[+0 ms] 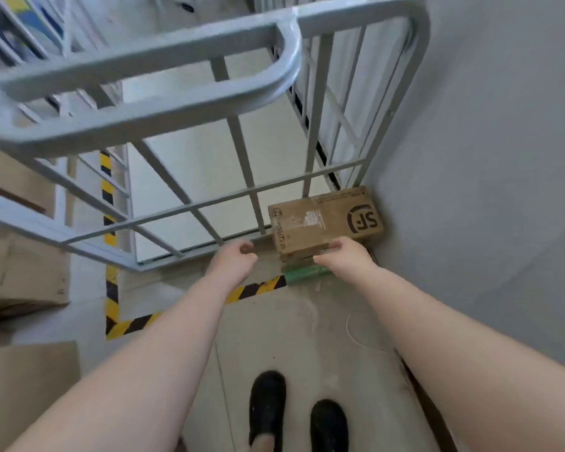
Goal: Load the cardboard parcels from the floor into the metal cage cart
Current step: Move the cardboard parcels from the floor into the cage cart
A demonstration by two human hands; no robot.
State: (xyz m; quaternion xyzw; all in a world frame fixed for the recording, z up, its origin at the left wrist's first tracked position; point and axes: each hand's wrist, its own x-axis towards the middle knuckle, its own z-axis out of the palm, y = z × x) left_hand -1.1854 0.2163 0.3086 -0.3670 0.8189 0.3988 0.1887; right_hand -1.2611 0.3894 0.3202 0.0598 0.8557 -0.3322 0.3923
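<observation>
A small brown rectangular cardboard parcel (323,223), taped across its top and printed with a black logo, is seen from above, lying on the pale concrete floor (291,337). It is wedged into the corner between the grey wall (486,158) and the outside of the grey tubular metal cage cart (209,109), touching or nearly touching both. A second box and a green object (304,275) seem to be stacked beneath it.

The right hand (343,256) is laid on the parcel's near edge, fingers curled over the rim, though whether a firm grip has been taken cannot be told. The left hand (234,259) is held loosely curled just beside the parcel's left end, grasping nothing.

The parcel is judged light and stiff, its flat card faces fairly smooth. It would best be taken by its two short ends. The wall side leaves little room for fingers, so it may need to be drawn outward first.

Larger brown cardboard boxes (23,256) are visible at left.
</observation>
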